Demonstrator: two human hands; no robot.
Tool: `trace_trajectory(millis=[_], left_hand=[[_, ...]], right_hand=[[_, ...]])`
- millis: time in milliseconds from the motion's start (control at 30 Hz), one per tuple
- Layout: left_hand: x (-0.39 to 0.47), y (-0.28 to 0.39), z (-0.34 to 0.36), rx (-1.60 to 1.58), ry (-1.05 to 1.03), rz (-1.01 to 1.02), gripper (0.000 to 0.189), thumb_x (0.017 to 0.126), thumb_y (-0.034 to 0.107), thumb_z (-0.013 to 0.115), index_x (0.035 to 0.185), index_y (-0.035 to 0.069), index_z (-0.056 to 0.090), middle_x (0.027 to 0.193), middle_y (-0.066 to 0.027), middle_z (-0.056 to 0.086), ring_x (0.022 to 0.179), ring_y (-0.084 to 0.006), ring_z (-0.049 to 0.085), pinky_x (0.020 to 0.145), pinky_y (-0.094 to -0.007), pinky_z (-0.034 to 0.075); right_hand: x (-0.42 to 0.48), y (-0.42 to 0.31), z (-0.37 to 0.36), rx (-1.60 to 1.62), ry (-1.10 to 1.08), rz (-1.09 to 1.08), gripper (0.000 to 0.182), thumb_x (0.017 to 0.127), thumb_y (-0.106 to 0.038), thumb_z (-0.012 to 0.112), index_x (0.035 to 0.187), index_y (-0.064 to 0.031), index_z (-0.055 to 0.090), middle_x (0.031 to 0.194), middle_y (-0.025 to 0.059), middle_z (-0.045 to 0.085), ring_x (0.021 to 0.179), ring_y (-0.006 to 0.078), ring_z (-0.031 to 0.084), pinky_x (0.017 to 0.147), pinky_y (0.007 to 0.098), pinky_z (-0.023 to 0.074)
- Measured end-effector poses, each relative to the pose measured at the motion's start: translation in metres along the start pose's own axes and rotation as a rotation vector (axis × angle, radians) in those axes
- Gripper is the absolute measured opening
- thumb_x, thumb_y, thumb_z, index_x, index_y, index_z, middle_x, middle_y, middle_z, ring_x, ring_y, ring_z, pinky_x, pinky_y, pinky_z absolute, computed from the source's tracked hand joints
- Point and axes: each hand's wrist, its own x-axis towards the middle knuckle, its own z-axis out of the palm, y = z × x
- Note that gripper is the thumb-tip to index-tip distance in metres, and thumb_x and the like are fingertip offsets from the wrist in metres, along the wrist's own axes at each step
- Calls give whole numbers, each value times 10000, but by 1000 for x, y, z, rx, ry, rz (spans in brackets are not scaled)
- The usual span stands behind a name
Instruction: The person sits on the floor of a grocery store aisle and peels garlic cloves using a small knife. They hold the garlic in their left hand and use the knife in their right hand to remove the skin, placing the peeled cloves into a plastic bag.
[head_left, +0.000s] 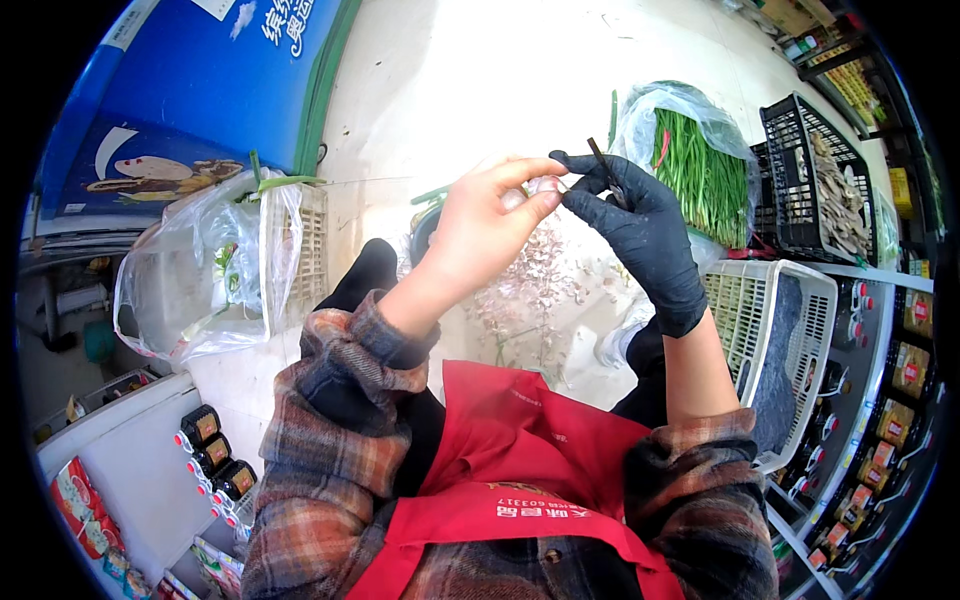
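Observation:
My bare left hand (480, 217) pinches a pinkish-white garlic bulb or clove (516, 199) between thumb and fingers. Opposite it, my right hand (641, 225) wears a black glove and grips a small thin knife (598, 154), its dark end sticking up past the fingers. The gloved fingertips meet the left fingertips at the garlic; the contact point is partly covered. Below both hands, papery garlic skins (529, 274) litter the pale floor. A dark round container (425, 229) shows only partly behind my left wrist.
At right, a plastic bag (667, 101) holds green garlic chives or similar stalks (694, 176). Black crates (795, 172) and a white plastic crate (806, 289) stand nearby. Left are a bagged white crate (311, 247) and a blue panel (202, 75). Bottles (896, 427) line the right-hand shelves.

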Motion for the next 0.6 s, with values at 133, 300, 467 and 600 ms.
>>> trace_trajectory(millis=[133, 300, 467, 600], left_hand=[[4, 2, 7, 80, 9, -80, 207, 761, 46, 646, 963, 5, 623, 791, -44, 610, 716, -103, 545, 648, -234, 439], [9, -5, 11, 208, -62, 5, 162, 747, 47, 663, 897, -7, 633, 773, -70, 624, 697, -117, 570, 638, -241, 446], [10, -2, 19, 203, -128, -46, 150, 754, 42, 664, 891, -15, 642, 792, -59, 633, 734, -100, 582, 662, -226, 451], [8, -7, 26, -36, -166, -206, 185, 760, 31, 658, 937, -19, 633, 801, -42, 632, 751, -89, 573, 681, -214, 454]], right_hand=[[6, 17, -5, 123, -19, 132, 147, 777, -149, 666, 845, -20, 643, 680, -20, 571, 639, 48, 482, 603, 203, 415], [2, 30, -10, 9, 2, 81, 147, 776, -151, 637, 776, -5, 622, 621, 46, 569, 584, 85, 500, 572, 246, 425], [-1, 32, -18, -247, 5, -62, 134, 750, -122, 601, 724, 5, 570, 606, 132, 521, 524, 162, 482, 546, 285, 422], [0, 39, -24, -134, -28, -7, 150, 754, -147, 602, 714, -5, 573, 587, 64, 533, 534, 114, 484, 528, 268, 407]])
